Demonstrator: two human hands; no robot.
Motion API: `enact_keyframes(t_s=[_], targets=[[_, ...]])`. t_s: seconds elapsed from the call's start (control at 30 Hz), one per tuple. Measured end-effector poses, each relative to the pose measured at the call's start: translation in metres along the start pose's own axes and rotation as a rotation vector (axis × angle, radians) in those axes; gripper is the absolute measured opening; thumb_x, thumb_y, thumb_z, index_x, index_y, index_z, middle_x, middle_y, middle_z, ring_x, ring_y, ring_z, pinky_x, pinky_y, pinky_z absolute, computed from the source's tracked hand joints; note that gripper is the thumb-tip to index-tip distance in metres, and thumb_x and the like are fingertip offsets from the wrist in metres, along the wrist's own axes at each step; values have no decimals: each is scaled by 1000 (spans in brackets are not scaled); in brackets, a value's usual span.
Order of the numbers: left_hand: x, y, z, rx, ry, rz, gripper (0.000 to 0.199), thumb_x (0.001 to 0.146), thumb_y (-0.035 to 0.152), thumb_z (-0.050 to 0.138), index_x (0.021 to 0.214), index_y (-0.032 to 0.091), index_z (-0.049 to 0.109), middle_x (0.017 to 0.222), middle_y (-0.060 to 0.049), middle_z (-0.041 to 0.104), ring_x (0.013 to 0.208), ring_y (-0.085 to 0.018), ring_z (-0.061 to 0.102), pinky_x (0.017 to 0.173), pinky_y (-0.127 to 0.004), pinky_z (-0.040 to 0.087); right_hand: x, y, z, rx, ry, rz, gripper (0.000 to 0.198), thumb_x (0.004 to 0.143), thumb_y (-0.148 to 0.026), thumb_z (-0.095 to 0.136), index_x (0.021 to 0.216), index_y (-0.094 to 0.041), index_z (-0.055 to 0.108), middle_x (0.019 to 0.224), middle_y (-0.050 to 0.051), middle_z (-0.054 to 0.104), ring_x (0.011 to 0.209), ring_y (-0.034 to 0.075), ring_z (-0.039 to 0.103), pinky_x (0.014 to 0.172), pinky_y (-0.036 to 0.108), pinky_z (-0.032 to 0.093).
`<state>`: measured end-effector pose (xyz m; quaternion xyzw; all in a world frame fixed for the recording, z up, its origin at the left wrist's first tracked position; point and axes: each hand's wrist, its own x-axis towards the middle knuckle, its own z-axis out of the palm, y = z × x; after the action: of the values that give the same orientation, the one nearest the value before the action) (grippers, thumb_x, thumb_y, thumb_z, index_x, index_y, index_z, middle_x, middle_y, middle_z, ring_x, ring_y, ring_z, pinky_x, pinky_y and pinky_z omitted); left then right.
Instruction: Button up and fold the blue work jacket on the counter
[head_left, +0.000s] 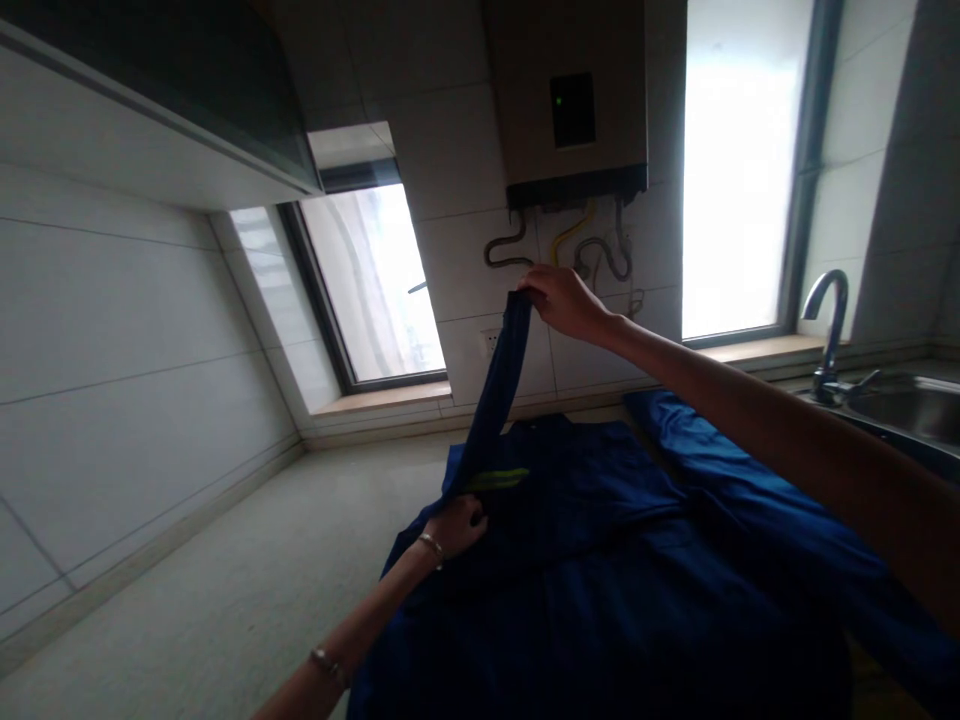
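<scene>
A dark blue work jacket point(600, 540) with a yellow-green stripe lies spread over the counter. One long sleeve is raised off it, and my right hand point(566, 300) pinches that sleeve at its cuff, high in front of the wall. My left hand point(454, 525), on an arm wearing two bracelets, rests low on the jacket at the base of the raised sleeve. Its fingers are curled into the cloth. Further right, the other blue sleeve point(705, 440) stretches along the counter, partly behind my right forearm.
The pale counter point(247, 560) runs along the tiled wall on the left. A water heater point(570, 100) with hanging pipes is fixed ahead, between two bright windows. At right stand a faucet point(829, 330) and a metal sink point(919, 400). A cabinet point(165, 100) overhangs the upper left.
</scene>
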<state>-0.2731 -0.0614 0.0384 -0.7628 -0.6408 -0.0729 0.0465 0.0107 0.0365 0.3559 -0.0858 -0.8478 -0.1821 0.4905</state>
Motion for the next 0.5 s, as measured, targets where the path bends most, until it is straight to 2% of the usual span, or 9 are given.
enact_keyframes(t_s=[0.13,0.23,0.37,0.43,0.5], targets=[[-37,-12,-18,195,127,-27,47,93,41,27,72,19,62,80,-6,66,79,-20,63,69,-29,42,-7,21,2,-6,55,79,18,87,-17,45,83,-15,62,82,6,60,84,18,55,78,31,40],[-49,-33,-18,236,179,-199,43,90,51,33,81,19,61,85,-7,66,80,-23,64,66,-29,41,-10,31,2,-5,78,114,19,88,-20,45,83,-16,63,81,7,61,83,19,55,78,33,41],[-51,-64,-9,140,195,-448,37,86,51,44,105,21,54,99,-6,65,78,-21,65,63,-27,43,-14,41,3,0,88,153,20,89,-24,45,86,-17,64,81,7,61,82,19,55,78,33,42],[-50,-78,-5,65,172,-477,29,87,45,44,103,23,56,100,-3,65,82,-19,64,65,-26,44,-17,45,3,8,101,159,20,88,-24,46,87,-16,65,81,7,61,82,19,56,79,34,42],[-49,-89,-4,32,130,-454,24,88,42,44,92,24,60,97,-1,66,86,-18,64,70,-25,45,-20,49,3,45,102,155,22,88,-24,45,87,-15,65,82,7,62,83,20,56,79,35,43]])
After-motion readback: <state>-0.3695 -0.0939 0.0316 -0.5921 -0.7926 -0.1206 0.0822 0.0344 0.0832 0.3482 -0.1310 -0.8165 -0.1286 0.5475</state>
